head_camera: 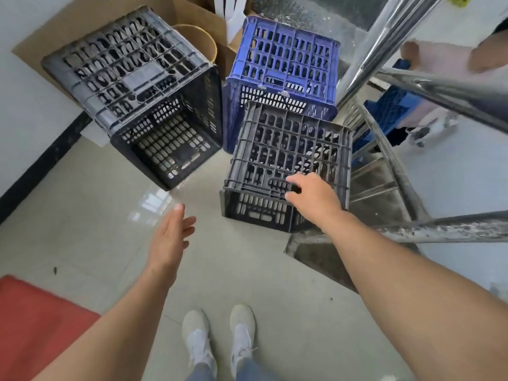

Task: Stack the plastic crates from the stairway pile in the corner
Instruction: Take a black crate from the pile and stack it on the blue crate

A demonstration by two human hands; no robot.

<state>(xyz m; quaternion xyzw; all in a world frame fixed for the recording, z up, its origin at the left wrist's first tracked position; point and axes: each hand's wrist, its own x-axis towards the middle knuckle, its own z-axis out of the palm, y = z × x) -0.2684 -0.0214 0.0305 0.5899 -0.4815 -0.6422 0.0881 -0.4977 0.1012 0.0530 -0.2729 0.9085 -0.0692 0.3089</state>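
Observation:
Three slotted plastic crates lie on their sides on the tiled floor. A large black crate [132, 86] sits at the left by the wall, its open mouth facing me. A blue crate [286, 59] stands behind, next to the stair rail. A smaller black crate [280, 149] lies in front of the blue one. My right hand [310, 196] grips the handle slot on the near upper edge of the smaller black crate. Over bare floor to its left, my left hand [173, 235] hovers with fingers spread, holding nothing.
A metal stair rail [445, 89] and steps [379, 171] run along the right, with another blue crate [390, 111] behind them and a person beyond. Cardboard and a round tan bin [200, 39] stand behind the crates. A red mat [35, 320] lies bottom left. My shoes [220, 334] are below.

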